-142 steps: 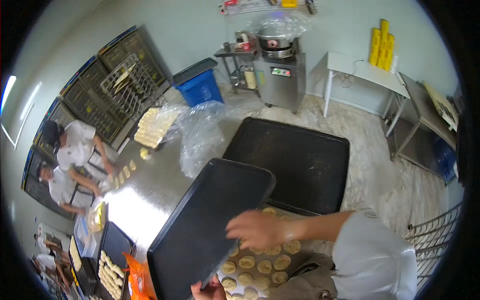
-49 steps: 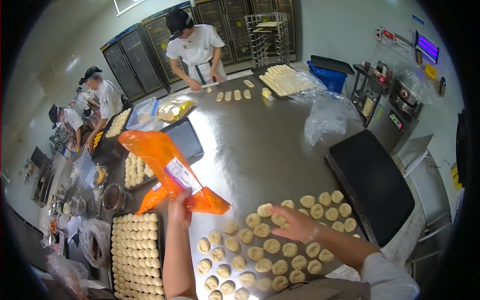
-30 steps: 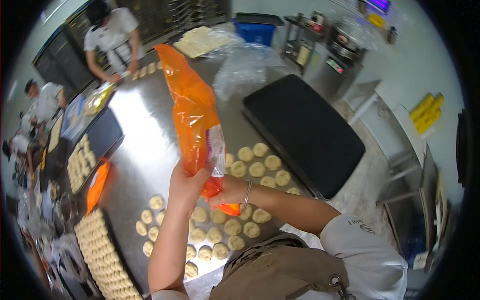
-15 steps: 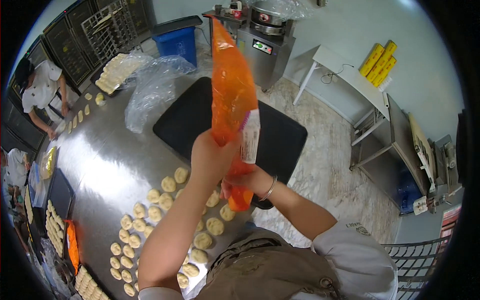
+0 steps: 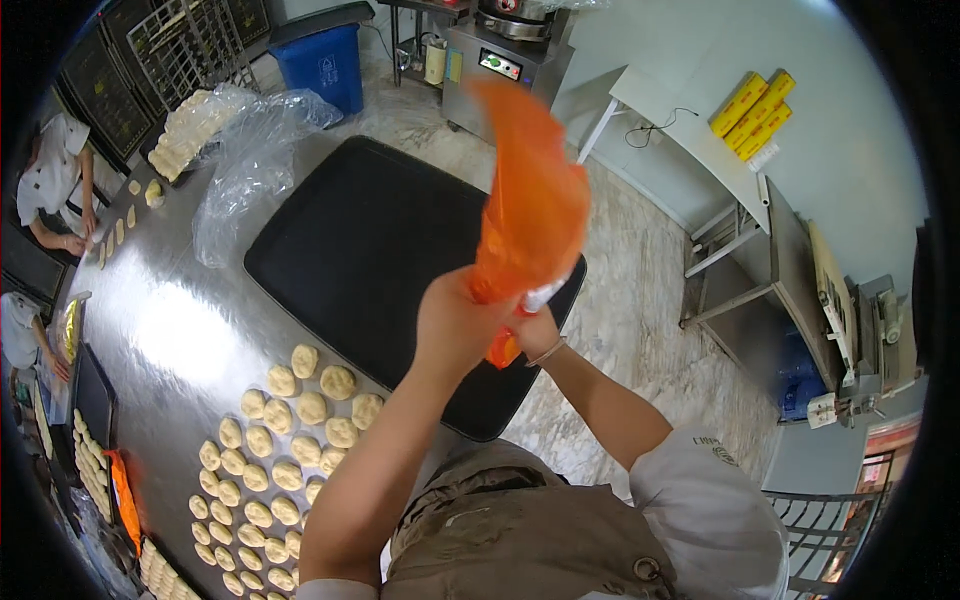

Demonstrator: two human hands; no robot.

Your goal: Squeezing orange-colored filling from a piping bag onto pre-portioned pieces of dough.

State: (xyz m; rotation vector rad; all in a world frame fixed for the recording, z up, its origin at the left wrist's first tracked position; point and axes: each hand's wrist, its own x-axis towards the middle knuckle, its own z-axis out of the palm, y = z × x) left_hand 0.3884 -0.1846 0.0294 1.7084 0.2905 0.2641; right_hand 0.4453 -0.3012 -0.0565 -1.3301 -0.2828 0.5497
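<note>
A long, tapered orange plastic bag (image 5: 533,210) stands up from my two hands, its upper end blurred by motion. My left hand (image 5: 455,315) is wrapped round its middle. Lower down, my right hand (image 5: 537,333) grips it beside a white label, its fingers partly hidden. A bit of the orange bag pokes out beneath the hands. Under them lies a black baking tray (image 5: 360,230), with nothing on the part that shows. Left of my left forearm, rows of flat, round dough pieces (image 5: 310,407) rest on the steel table (image 5: 170,400).
Clear plastic sheeting (image 5: 240,180) lies beyond the tray, next to a tray of dough (image 5: 190,135). Two people in white work along the table's left side. Another orange bag (image 5: 124,500) lies at far left. A blue bin (image 5: 320,75) and a steel machine (image 5: 495,75) stand behind.
The orange bag and both hands have shifted right, and the bag's top now bends over. More of the black tray and the dough pieces shows as the view has moved.
</note>
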